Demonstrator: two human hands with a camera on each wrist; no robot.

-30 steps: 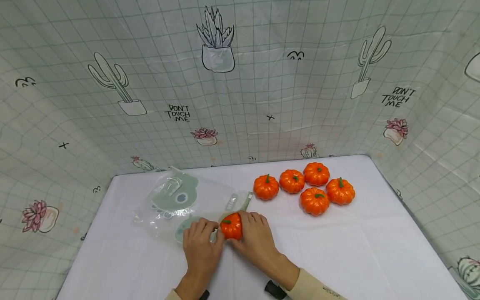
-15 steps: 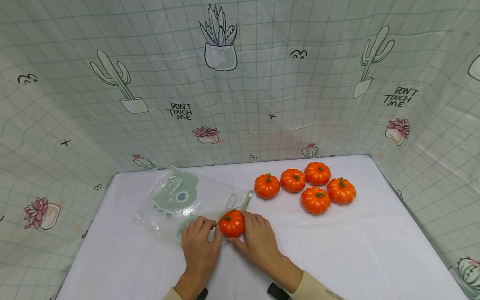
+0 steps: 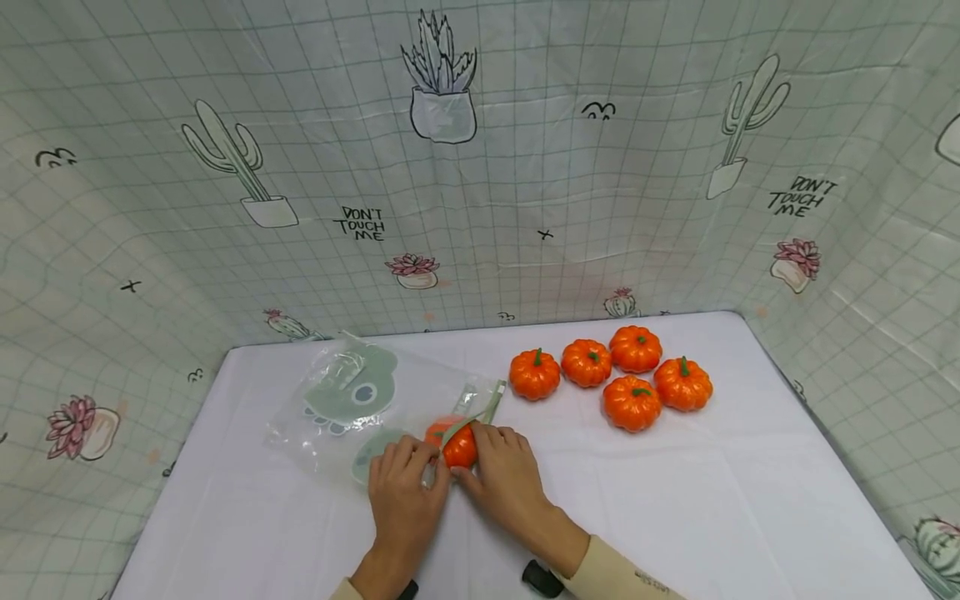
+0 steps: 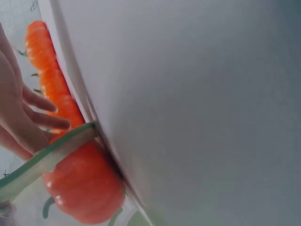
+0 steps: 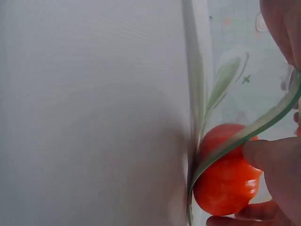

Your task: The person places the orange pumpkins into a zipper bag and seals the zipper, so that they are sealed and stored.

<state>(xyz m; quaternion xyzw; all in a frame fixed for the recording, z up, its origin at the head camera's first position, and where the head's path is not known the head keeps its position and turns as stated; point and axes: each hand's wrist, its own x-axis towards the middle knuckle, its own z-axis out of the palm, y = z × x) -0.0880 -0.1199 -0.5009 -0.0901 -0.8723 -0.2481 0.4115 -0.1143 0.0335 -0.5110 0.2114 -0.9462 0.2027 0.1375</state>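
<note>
A clear plastic zip bag point(image 3: 420, 392) with a green dinosaur-like print lies flat on the table, its mouth toward the right. My left hand point(image 3: 405, 492) pinches the near side of its mouth, lifting the green-edged rim point(image 5: 244, 136). A small orange toy pumpkin point(image 3: 460, 448) sits across that mouth. Its left part shows paler through the plastic and its right part is bare. My right hand point(image 3: 513, 479) grips this bare part, thumb in front and fingers behind. In the left wrist view, the rim band point(image 4: 51, 155) crosses over the pumpkin point(image 4: 87, 186).
Several more orange pumpkins point(image 3: 630, 403) with green stems stand in a group at the back right of the white-covered table point(image 3: 675, 508). Behind the table hangs a grid-patterned curtain point(image 3: 480, 183) printed with cacti.
The pumpkin has moved left, from in front of the bag's rim to partly inside its mouth, with my right hand following. My left hand has stayed at the rim, shifting slightly.
</note>
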